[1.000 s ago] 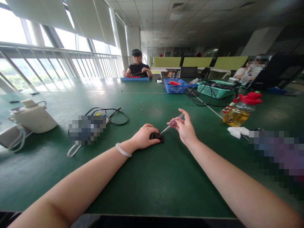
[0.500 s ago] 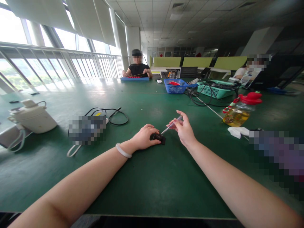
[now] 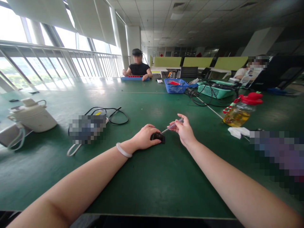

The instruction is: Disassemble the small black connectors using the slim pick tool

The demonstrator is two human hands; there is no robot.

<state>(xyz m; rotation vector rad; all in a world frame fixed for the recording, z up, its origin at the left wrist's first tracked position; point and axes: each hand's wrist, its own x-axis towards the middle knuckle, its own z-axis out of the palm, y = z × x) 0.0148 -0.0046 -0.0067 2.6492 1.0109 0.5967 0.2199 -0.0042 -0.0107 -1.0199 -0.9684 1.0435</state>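
Observation:
On the green table (image 3: 147, 177) lies a small black object (image 3: 157, 136), partly covered by my left hand (image 3: 146, 136). The fingers and thumb of that hand grip it from the left; a white bracelet is on the wrist. My right hand (image 3: 183, 128) holds a screwdriver (image 3: 171, 126) with a clear handle and a metal shaft. The shaft slants down to the left, and its tip meets the top of the black object. One right finger is raised near the handle's end. Fine detail on the black object is too small to make out.
Left are a white container (image 3: 35, 117) and a black cable (image 3: 116, 116) beside a blurred item. A blue basket (image 3: 175, 86), a green basket (image 3: 213, 90) and a red-lidded jar (image 3: 239, 112) stand beyond on the right. A person (image 3: 139, 68) sits across the table.
The screwdriver has tilted to a lower angle, and my right hand has dropped slightly with it. The person across the table has lowered a hand onto the blue tray's edge.

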